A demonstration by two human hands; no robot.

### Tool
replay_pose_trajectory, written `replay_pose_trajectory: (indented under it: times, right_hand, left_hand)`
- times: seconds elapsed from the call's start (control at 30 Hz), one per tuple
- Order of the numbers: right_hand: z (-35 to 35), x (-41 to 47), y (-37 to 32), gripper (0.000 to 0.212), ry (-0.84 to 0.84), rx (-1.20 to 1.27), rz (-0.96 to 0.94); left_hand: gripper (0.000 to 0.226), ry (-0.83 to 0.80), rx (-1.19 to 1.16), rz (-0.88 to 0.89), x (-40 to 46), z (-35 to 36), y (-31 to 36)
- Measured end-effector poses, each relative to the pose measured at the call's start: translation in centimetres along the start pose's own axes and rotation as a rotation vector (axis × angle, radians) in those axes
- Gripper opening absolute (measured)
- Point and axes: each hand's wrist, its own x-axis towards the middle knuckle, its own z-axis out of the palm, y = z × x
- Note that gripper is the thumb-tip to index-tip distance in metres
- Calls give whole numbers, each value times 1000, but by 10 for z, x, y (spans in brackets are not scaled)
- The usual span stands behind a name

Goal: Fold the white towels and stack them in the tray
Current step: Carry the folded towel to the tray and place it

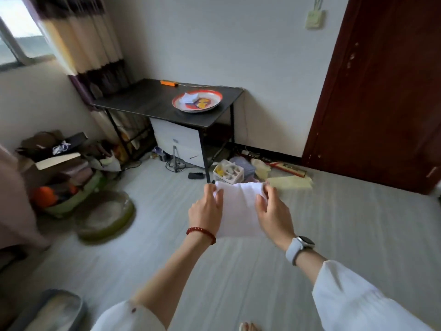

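Note:
A white towel [238, 211] hangs in the air in front of me, held between both hands over the floor. My left hand [206, 210] pinches its upper left corner, and my right hand [272, 211] pinches its upper right corner. Across the room, a round tray [212, 105] with a red rim and a colourful picture stands on a black table [143, 101]. One folded white towel [189, 97] lies in the tray's left part.
An orange object [168, 82] lies at the table's back edge. A white cabinet [179, 142] stands under the table, with a basket [228, 173] and clutter on the floor beside it. Boxes and bags [59, 168] pile up left. A brown door [386, 91] is right.

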Motion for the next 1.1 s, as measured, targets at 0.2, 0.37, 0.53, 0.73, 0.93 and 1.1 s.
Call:
replay_pose_trajectory:
  times: [0.2,0.37,0.53,0.73,0.93,1.1]
  right_hand:
    - [78,182,-28,17,-58,60,-55]
    - [158,299,-45,20,-185,56,-74]
    - [259,412,-56,22,-246,72,-74]
    - [373,567,-88,8,-325,86,19]
    - [442,704,-102,12,-355,116,112]
    - [501,808,-83,19,-319,100,118]
  left_hand:
    - [24,72,-14,-97,179,-10,-22]
    - [25,95,-21,-167,301,-14,-67]
    - [24,88,-55,-212,433,0,-136]
    - [21,-33,-144,-228,626,4,-219]
    - [20,-127,-220,-244,783,13,-254]
    - [24,-135,-137,-223,903,46,-282]
